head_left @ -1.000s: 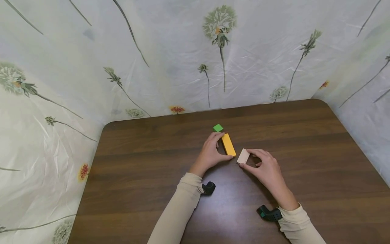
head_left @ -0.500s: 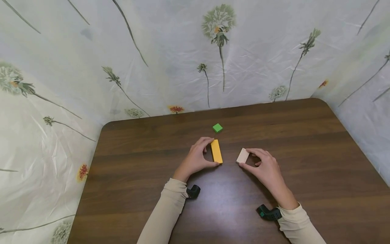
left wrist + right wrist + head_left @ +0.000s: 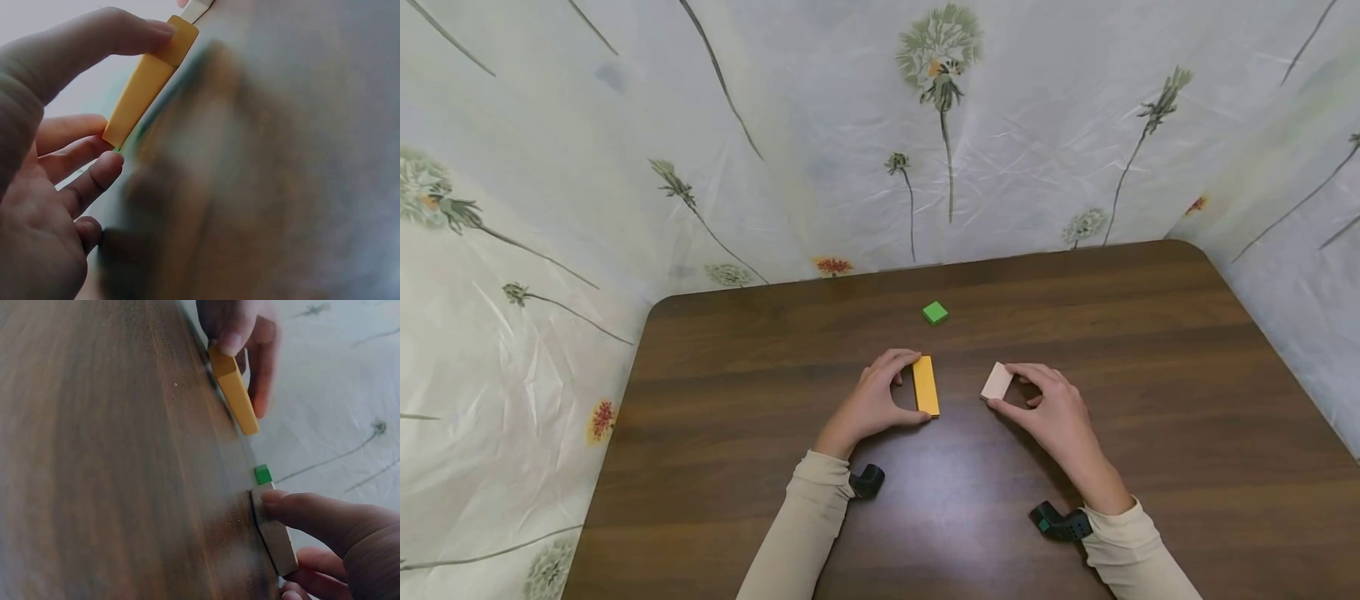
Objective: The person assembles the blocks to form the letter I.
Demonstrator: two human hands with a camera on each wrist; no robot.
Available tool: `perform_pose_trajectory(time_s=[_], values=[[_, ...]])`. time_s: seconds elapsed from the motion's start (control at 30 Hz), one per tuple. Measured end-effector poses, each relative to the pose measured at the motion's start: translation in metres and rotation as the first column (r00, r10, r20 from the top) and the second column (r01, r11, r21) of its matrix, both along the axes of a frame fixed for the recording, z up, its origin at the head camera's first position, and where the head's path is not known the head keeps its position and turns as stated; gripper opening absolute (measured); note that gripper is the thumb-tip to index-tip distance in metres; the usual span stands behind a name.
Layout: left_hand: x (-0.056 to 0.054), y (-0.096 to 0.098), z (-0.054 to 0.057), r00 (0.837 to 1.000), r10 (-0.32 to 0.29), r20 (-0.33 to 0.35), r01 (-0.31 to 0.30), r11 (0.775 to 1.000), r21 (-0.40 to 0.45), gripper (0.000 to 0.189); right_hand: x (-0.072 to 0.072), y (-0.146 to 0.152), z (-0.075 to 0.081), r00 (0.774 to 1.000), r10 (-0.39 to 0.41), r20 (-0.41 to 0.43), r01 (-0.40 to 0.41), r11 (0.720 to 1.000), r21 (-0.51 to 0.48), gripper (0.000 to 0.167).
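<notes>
Yellow block [image 3: 926, 387] now farther left

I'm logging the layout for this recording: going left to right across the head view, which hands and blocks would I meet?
Left hand → yellow block → pale block → right hand. The green block is left out, as it overlaps the yellow block's left-to-right span.

There are three blocks [image 3: 926, 387] [image 3: 997, 382] [image 3: 935, 313], two hands [image 3: 872, 402] [image 3: 1058, 417], two sleeves [image 3: 803, 521] [image 3: 1135, 546], two wrist devices [image 3: 868, 482] [image 3: 1062, 522] and one table [image 3: 1172, 383].
</notes>
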State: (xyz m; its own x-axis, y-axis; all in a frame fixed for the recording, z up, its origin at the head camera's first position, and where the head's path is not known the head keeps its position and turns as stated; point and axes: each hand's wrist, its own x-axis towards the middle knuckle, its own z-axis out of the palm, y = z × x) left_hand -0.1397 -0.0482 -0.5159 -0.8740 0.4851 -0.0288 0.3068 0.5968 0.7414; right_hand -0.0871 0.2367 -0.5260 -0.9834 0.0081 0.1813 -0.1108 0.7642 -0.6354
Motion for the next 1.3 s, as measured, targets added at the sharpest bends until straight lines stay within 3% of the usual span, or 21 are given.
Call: perform_pose_trajectory(time_s=[0.7,1.3], values=[[0.0032,-0.0022,-0.0090,1.000,-0.014,-0.015,0.014,1.000,0.001,0.089,-0.0008,-0.0009,0.0013,1.000,0.007,0.012,-0.007,1.000,-0.020,0.056],[0.0038,-0.0037,-0.0062,1.000,-0.023,-0.017,0.023,0.999,-0.027,0.090,-0.0016,-0.0021,-0.0008,1.000,0.004,0.015,-0.004,1.000,-0.017,0.056]])
